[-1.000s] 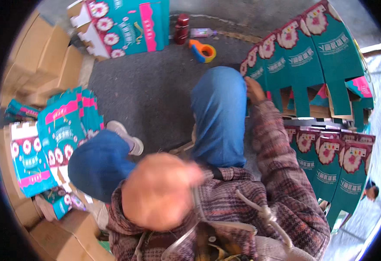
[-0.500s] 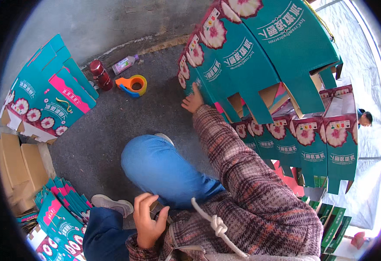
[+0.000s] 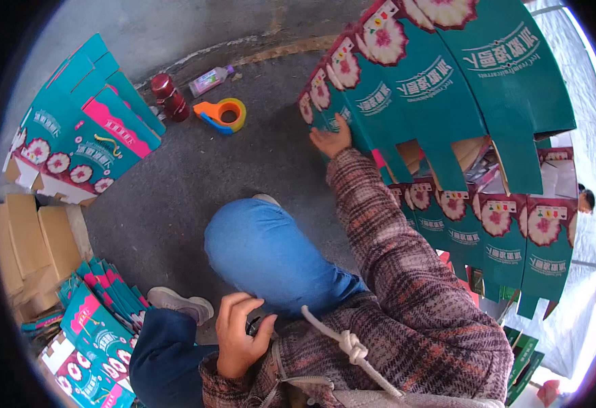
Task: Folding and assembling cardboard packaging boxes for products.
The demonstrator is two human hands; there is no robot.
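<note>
A dark grey, gritty floor (image 3: 169, 197) fills the middle. At twelve o'clock it meets a pale concrete wall (image 3: 176, 27) along a cracked seam. Daylight falls evenly. At three o'clock, white sheeting (image 3: 583, 122) hangs bright.

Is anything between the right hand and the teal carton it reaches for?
Nothing visible. The right hand already rests on the lower edge of the nearest teal carton in the upright row. The left hand is back at the person's lap, holding a small dark object.
</note>
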